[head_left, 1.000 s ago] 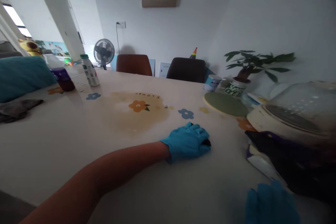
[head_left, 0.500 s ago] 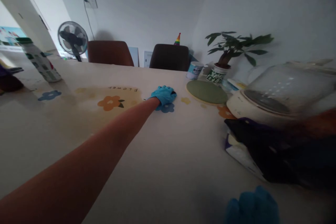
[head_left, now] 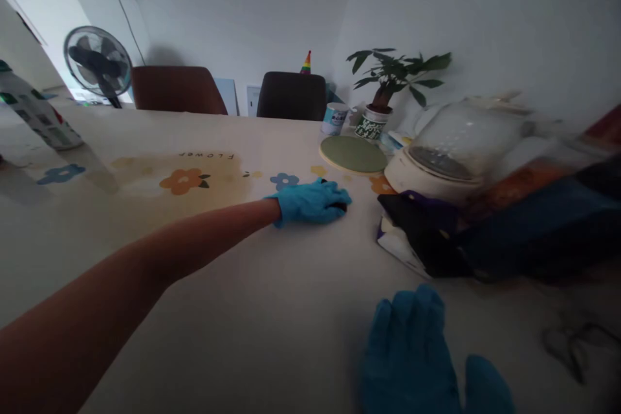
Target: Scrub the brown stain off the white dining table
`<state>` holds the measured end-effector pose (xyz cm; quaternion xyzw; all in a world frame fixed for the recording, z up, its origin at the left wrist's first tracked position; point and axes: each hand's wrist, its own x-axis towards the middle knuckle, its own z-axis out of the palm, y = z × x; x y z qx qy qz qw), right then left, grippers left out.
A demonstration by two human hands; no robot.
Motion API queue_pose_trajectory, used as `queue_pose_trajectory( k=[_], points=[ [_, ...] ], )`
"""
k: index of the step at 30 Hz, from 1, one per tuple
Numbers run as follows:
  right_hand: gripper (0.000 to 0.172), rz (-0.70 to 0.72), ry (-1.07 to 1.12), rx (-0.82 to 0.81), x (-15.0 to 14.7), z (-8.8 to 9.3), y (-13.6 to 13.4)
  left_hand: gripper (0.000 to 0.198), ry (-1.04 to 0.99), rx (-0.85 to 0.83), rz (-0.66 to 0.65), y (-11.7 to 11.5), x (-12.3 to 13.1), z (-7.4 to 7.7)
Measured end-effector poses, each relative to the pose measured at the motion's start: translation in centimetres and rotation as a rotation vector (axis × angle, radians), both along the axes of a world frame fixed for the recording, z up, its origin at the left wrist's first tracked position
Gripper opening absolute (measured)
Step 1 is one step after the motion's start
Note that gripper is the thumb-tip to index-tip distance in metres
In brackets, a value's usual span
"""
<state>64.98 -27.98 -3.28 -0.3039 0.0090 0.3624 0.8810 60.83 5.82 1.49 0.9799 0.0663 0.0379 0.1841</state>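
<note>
Leftmost, we see a white bottle point(head_left: 36, 119) with a printed label leaning at the frame edge, and behind it a round-caged fan point(head_left: 98, 63) by the wall. Next, the table point(head_left: 242, 310) spreads out under a smooth, pale cloth printed with flat flowers in orange and blue. Our bare left forearm runs across it from the lower left, ending in the left hand point(head_left: 310, 202), sheathed in a thin blue glove. That hand lies palm down, fingers curled loosely over a small dark object point(head_left: 341, 207) pressed against the cloth; only a sliver of it peeks out at the fingertips, so we cannot tell its shape or which way its long axis runs. It sits mid-table, just short of the blue flower print and near a flat, round green mat point(head_left: 353, 154). Beyond the mat stand a small tin point(head_left: 335, 119) and a potted plant point(head_left: 383, 94) with glossy leaves. Further right, a clear domed lid tops a cream appliance point(head_left: 446, 155), with a dark, crumpled bag point(head_left: 427, 233) lying in front of it. Our gloved right hand point(head_left: 422, 362) rests low in the frame, fingers spread and flat, holding nothing.
</note>
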Motion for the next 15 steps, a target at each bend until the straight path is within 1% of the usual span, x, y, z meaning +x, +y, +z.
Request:
queue_pose_trajectory(
  k=[3,5,6,8,10,13,15],
  points=[
    [0.054,-0.107,0.017,-0.058,0.7,0.1,0.6,0.047,-0.062,-0.033,-0.172,-5.2,-2.4,-0.2],
    [0.054,-0.171,0.022,-0.071,0.9,0.3,1.1,0.053,-0.092,-0.028,-0.263,-8.5,-4.5,0.1],
    [0.053,-0.189,0.034,-0.075,0.9,0.4,1.3,0.055,-0.102,-0.019,-0.289,-10.0,-5.7,0.3],
    [0.050,-0.229,0.079,-0.079,1.0,0.8,1.6,0.056,-0.114,0.001,-0.311,-12.7,-8.0,0.9],
    [0.047,-0.270,0.138,-0.085,1.1,1.4,1.9,0.056,-0.113,0.025,-0.315,-14.9,-10.4,1.5],
    [0.047,-0.294,0.159,-0.056,0.8,2.3,2.4,0.054,-0.131,0.046,-0.304,-17.4,-13.6,1.9],
    [0.045,-0.286,0.130,-0.016,0.4,2.7,2.7,0.048,-0.157,0.024,-0.267,-18.6,-15.2,1.8]
  ],
)
